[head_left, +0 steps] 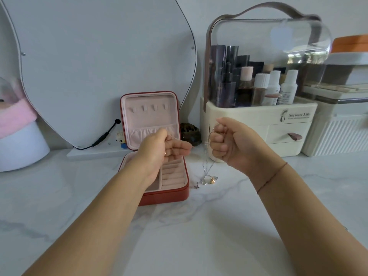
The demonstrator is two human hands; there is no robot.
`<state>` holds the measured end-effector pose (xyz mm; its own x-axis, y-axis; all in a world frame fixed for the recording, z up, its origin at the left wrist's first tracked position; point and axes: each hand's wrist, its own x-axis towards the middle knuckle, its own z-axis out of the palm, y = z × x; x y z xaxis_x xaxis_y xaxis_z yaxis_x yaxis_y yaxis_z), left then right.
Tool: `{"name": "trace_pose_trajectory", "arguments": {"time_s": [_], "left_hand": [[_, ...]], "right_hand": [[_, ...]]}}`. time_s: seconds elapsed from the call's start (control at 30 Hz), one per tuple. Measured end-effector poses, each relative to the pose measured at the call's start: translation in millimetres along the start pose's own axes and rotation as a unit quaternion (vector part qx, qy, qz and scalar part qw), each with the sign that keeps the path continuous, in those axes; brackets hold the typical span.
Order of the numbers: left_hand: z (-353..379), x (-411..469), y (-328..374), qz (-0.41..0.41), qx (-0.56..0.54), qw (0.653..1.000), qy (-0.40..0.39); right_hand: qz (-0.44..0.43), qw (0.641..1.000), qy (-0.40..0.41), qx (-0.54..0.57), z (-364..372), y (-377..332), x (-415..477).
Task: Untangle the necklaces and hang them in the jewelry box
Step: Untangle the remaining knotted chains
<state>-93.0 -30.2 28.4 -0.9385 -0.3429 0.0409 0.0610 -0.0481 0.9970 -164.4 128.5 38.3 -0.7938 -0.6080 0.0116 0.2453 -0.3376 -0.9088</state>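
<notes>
The left hand point(161, 150) masks part of the jewelry box point(165, 198) tray; necklace chains point(208, 166) are too fine to trace into the right hand point(233, 144); the mirror point(99, 66) runs off frame.

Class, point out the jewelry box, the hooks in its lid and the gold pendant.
jewelry box point(165, 196): head view, red front wall.
hooks point(143, 108): head view, second tab from left.
gold pendant point(213, 180): head view, its rounded body.
</notes>
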Motion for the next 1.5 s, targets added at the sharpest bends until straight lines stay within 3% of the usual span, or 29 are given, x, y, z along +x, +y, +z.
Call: {"name": "trace_pose_trajectory", "arguments": {"time_s": [0.1,0.23,0.47,0.73,0.93,1.13,1.23,1.5], "left_hand": [[-6.5,4.6,0.7,-0.02,-0.085,0.996,0.025],[-15.1,8.9,2.6,-0.017,-0.158,0.987,0.037],[-33.1,6.0,16.6,0.041,-0.247,0.967,-0.05],[-39.3,-5.0,31.9,0.119,-0.285,0.939,-0.151],[-47.5,-8.5,38.9,0.16,-0.253,0.942,-0.149],[-65.0,1.4,37.2,0.158,-0.251,0.955,0.001],[-69.9,3.8,36.1,0.16,-0.258,0.952,0.035],[-47.6,-6.4,36.0,0.234,-0.072,0.969,-0.013]], "right_hand": [[-0.028,0.999,0.018,0.012,-2.6,-3.2,-1.2],[-0.089,0.991,0.07,-0.068,-4.6,-4.1,-1.3],[-0.139,0.963,0.174,-0.153,-6.9,-4.9,0.6],[-0.074,0.99,0.11,0.039,-9.4,-7.8,-2.9],[-0.033,0.998,0.04,0.041,-10.9,-8.3,-3.6],[-0.083,0.993,0.03,0.078,-13.3,-11.8,-3.9],[-0.107,0.992,0.041,0.05,-13.8,-14.5,-5.0],[-0.176,0.98,-0.015,-0.095,-8.7,-9.7,-8.3]]}}
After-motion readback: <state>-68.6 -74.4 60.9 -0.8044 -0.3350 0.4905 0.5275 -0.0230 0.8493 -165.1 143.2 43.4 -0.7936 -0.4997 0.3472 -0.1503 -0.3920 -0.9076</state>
